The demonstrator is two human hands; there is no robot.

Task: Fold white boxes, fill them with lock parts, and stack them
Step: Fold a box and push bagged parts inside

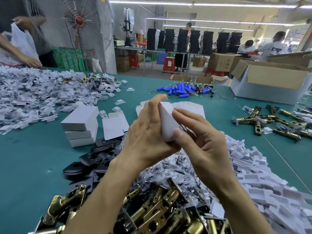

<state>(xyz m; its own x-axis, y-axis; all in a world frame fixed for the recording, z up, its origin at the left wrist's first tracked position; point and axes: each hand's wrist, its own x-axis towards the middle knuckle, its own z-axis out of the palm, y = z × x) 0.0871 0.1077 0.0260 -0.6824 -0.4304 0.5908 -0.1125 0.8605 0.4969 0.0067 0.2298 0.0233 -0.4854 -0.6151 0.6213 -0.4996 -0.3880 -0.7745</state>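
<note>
As left hand (148,132), right hand (202,142) pinch it, white card box (167,120) wedge-shaped.

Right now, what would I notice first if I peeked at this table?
Two hands meet in the middle: the left hand and right hand hold a half-folded white box. Shiny brass lock parts pile up at the near edge, and three closed boxes sit stacked to the left. A heap of blue batteries lies farther back.
</note>
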